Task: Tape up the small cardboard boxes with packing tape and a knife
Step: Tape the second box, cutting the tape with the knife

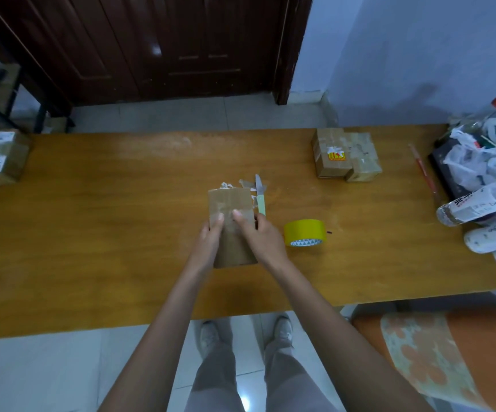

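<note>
Centrally, a small cardboard box (230,215) stands on the tabletop (92,233), gripped between the left hand (209,237) and right hand (260,233), thumbs pressing its top. Knife (260,196) lies just right of the box; tape roll (304,232) sits near the right hand.

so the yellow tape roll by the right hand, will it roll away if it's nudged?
Probably not far: the yellow tape roll seems to lie flat on the table, so a nudge should slide it. Tipped on edge, it would likely roll. It looks rigid, with an open core for the fingers.
</note>
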Motion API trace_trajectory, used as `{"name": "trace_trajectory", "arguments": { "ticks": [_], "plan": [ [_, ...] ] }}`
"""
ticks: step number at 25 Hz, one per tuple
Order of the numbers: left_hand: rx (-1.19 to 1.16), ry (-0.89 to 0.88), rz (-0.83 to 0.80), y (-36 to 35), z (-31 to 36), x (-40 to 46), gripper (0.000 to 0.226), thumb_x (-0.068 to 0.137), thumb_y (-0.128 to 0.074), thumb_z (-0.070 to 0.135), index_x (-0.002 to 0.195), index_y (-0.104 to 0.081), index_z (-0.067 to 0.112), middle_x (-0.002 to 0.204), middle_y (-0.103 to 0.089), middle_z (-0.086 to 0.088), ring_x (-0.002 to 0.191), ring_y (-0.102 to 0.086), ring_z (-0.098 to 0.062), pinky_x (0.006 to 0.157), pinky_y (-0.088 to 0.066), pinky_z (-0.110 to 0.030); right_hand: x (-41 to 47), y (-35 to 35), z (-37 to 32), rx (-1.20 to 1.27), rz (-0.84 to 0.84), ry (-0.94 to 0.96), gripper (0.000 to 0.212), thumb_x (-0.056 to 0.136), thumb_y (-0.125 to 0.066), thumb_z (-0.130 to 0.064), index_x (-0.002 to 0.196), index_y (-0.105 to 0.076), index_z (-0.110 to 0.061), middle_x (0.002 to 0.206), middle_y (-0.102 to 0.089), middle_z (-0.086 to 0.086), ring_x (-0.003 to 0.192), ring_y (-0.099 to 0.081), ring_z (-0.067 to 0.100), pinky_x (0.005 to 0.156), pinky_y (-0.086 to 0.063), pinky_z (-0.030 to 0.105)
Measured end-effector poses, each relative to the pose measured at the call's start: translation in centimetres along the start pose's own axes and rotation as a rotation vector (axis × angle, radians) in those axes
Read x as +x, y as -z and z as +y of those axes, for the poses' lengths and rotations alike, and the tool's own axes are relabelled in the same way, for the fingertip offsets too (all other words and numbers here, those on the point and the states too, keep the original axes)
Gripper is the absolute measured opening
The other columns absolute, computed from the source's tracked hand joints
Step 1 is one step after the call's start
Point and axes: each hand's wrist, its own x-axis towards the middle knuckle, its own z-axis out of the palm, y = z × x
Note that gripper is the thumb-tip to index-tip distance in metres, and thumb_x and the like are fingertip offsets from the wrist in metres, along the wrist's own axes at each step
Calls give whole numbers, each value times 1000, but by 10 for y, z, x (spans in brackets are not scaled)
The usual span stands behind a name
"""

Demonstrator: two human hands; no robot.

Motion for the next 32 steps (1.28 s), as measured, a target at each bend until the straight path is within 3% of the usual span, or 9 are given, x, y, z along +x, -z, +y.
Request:
{"name": "trace_trajectory", "arguments": {
  "ticks": [5,9,13,16,20,24,27,30,32],
  "plan": [
    [51,-152,7,-9,-5,-18,68,74,-59,67,134,-45,37,118,-62,17,104,-62,-1,73,-53,-15,-2,0,-5,-195,69,8,69,76,-50,-80,110,-57,-21,101,-69,-3,89,-65,17,78,-56,38],
    [171,-196,20,-5,-8,-14,53,82,-70,52,128,-47,39,111,-63,19,99,-64,-2,81,-56,-29,-7,1,3,-129,150,70,55,92,-41,-65,99,-64,-16,93,-71,2,85,-66,20,76,-55,41],
    [143,-183,30,-7,-2,-14,58,78,-66,59,128,-48,36,112,-63,19,98,-63,-2,74,-56,-26,-6,6,1,62,101,-5,65,100,-19,-59,104,-70,-18,98,-71,5,93,-65,22,82,-55,43],
    [38,-129,49,-9,0,-16,75,71,-60,67,132,-47,26,113,-62,13,99,-63,-6,68,-52,-20,-4,11,-2,43,7,14,66,87,-32,-75,111,-67,-25,104,-70,1,94,-66,18,83,-55,42],
    [91,-103,199,-11,6,-10,55,83,-62,59,118,-48,20,97,-59,15,84,-61,-2,59,-47,-19,-8,6,4,-18,17,83,53,85,-51,-68,114,-63,-25,102,-71,-3,89,-67,14,78,-58,41],
    [226,-245,302,-14,-2,-11,41,96,-46,53,116,-54,18,90,-59,16,79,-59,2,59,-46,-21,-11,3,3,-144,157,221,43,94,-45,-59,107,-67,-24,89,-72,-5,78,-67,12,68,-56,37],
    [269,-242,329,-14,-7,-10,41,100,-35,52,112,-55,18,90,-61,9,79,-60,-6,65,-49,-28,-12,-2,9,-162,213,261,45,100,-38,-51,102,-69,-19,82,-71,0,73,-66,16,63,-53,36],
    [266,-199,267,-9,-9,-7,50,96,-30,59,112,-54,18,89,-58,13,79,-56,-2,65,-46,-25,-8,-2,11,-76,150,142,60,101,-24,-53,94,-67,-13,85,-70,6,80,-65,23,70,-53,38],
    [230,-178,222,-7,-12,-8,59,86,-37,69,115,-50,20,92,-58,13,83,-57,0,65,-49,-25,-4,0,10,-111,57,54,64,92,-26,-70,101,-63,-19,96,-69,3,88,-64,22,79,-53,40]
  ]
}}
